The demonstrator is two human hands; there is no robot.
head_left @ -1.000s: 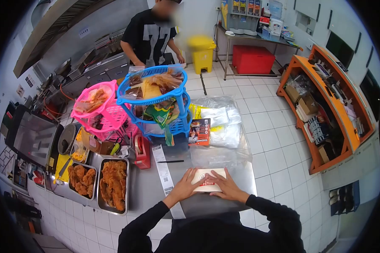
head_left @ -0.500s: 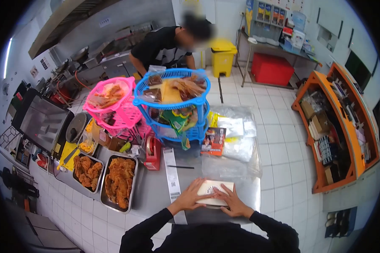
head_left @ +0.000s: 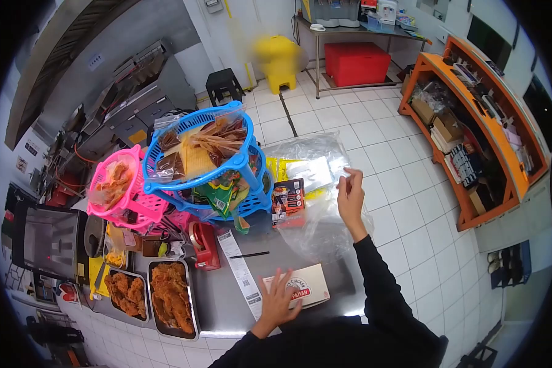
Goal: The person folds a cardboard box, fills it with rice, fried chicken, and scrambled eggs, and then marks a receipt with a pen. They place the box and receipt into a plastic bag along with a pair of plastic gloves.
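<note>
My left hand (head_left: 278, 299) lies with spread fingers on a white takeaway box (head_left: 313, 284) with red and dark chicken lettering, near the table's front edge. The box lid is closed. My right hand (head_left: 351, 197) is raised at the right side of the clear plastic bags (head_left: 319, 236), its fingers loosely bent and nothing visible in them. Beside the box, a long printed receipt (head_left: 238, 265) stretches along the steel table, with a thin black stick (head_left: 249, 254) lying by it.
Fried chicken fills two metal trays (head_left: 194, 319) at the left. Blue (head_left: 251, 184) and pink (head_left: 98, 211) basket racks stand behind, near a red tape dispenser (head_left: 203, 246). A black and orange packet (head_left: 288, 202) lies by the bags. An orange shelf (head_left: 432, 138) stands at right.
My right hand has left the box and moved up and right to the plastic bags. My left hand stays on the box. The view has shifted, and the person behind the baskets is out of sight.
</note>
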